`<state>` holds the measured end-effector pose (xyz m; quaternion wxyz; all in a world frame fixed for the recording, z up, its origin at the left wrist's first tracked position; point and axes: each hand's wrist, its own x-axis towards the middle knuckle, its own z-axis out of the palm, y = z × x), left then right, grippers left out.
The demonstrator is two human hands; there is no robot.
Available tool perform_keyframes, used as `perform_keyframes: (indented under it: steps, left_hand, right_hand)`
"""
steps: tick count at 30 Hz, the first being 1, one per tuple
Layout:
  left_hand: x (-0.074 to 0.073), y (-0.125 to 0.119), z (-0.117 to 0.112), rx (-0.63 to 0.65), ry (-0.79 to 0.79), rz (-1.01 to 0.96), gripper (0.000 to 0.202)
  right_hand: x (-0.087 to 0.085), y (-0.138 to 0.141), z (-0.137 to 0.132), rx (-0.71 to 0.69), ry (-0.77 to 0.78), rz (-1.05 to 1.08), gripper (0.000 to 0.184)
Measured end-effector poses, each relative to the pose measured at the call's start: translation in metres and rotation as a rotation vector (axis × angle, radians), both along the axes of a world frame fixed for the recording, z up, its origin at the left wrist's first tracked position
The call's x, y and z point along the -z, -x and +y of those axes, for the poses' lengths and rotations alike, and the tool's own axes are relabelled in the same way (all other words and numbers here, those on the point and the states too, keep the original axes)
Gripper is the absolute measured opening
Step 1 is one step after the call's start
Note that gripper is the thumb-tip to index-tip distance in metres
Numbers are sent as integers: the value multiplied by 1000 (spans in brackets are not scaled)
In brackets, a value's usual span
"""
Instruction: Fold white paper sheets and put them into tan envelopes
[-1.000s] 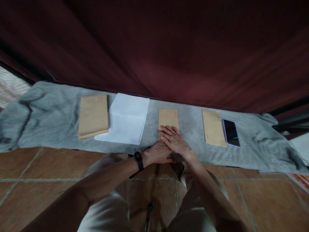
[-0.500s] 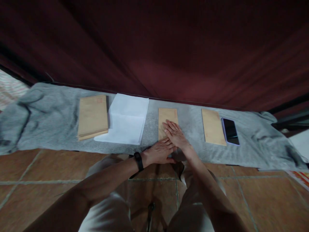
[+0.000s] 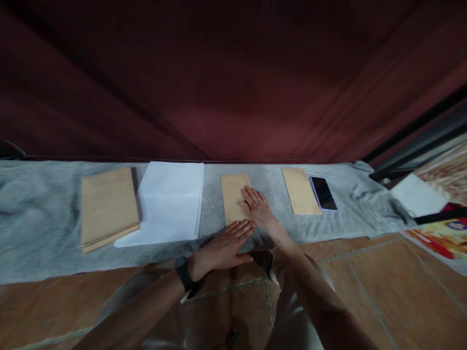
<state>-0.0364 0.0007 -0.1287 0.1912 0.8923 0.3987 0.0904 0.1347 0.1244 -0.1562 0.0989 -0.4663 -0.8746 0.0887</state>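
A brown envelope (image 3: 233, 194) lies on the grey cloth (image 3: 44, 194) straight ahead of me. My right hand (image 3: 257, 209) rests flat on its right half, fingers stretched out and pointing away. My left hand (image 3: 222, 245), with a black band at the wrist, lies flat at the envelope's near edge, fingers extended toward the right hand. Neither hand holds anything.
A stack of brown envelopes (image 3: 107, 206) lies at the left, beside white sheets of paper (image 3: 168, 201). Another brown envelope (image 3: 299, 190) and a dark phone (image 3: 323, 193) lie to the right. A dark red curtain (image 3: 233, 78) hangs behind. Tiled floor (image 3: 383, 287) is near me.
The view has swung to the right and down. My left hand has drawn back toward me along the envelope's near edge; my right hand stays pressed flat on the envelope.
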Motion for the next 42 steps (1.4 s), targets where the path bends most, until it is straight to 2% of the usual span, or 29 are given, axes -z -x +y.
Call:
perform_keyframes:
  steps: [4, 7, 12, 15, 20, 24, 31, 36, 42]
  left_hand:
    - [-4, 12, 9, 24, 18, -108, 53]
    - [-7, 17, 18, -56, 6, -181, 37]
    - [-1, 17, 34, -346, -154, -201, 45]
    - [10, 18, 46, -435, -207, -114, 56]
    - [29, 20, 62, -423, -251, 17, 63]
    - [36, 23, 69, -423, -278, 74, 63]
    - [34, 25, 93, -421, -262, 132, 60]
    - [30, 17, 131, -380, -219, 165, 60]
    - [25, 4, 171, -415, -190, 192, 62]
  right_hand:
    - [1, -2, -2, 43, -26, 14, 58]
    - [0, -3, -6, 51, -35, 21, 59]
    - [-4, 0, -21, 51, -55, 55, 57]
    - [-3, 4, -36, -10, -50, 81, 59]
    - [5, 6, -55, -42, -76, 115, 64]
    - [8, 6, -57, -29, -83, 134, 63]
    - [8, 7, -56, -34, -66, 132, 63]
    - [8, 8, -56, -26, -66, 127, 63]
    - [9, 9, -55, -32, -87, 143, 67]
